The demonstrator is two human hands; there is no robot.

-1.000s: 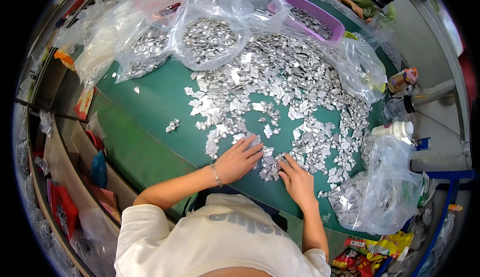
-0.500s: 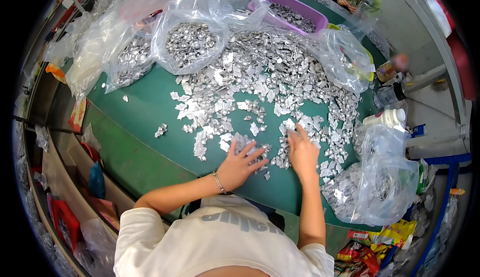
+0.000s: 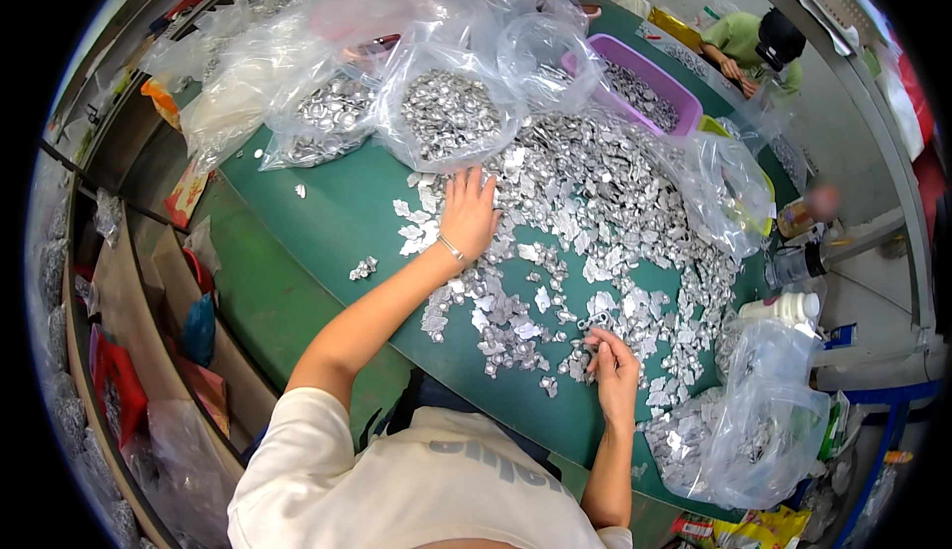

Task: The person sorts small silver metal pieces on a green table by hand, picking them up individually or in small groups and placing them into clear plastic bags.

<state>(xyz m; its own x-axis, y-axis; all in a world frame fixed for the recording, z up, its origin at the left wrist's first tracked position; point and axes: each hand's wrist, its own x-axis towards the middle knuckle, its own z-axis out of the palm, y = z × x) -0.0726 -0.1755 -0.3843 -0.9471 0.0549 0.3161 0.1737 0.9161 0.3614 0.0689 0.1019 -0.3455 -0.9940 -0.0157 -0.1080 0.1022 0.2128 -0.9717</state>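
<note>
My left hand (image 3: 468,214) reaches forward over the loose pile of small silvery metal pieces (image 3: 595,177), fingers stretched out and spread slightly. Its fingertips are at the near edge of an open clear plastic bag (image 3: 446,118) full of similar pieces. Closer to me, my right hand (image 3: 615,366) has its fingers curled in, thumb near the index finger, beside a small scatter of metal pieces (image 3: 506,336). Whatever its fingertips hold is too small to make out. The pieces are flat and irregular, some with rounded bumps.
A purple tub (image 3: 689,118) of metal parts stands at the back right. Another filled clear bag (image 3: 332,118) lies at the left, and one (image 3: 694,440) at the right front. White bottles (image 3: 783,306) stand along the right edge. A co-worker (image 3: 754,48) sits across the green table (image 3: 307,227).
My left hand has moved forward and left, from the near scatter to the edge of the plastic bag. My right hand has drawn slightly nearer, its fingers more curled. The view has shifted.
</note>
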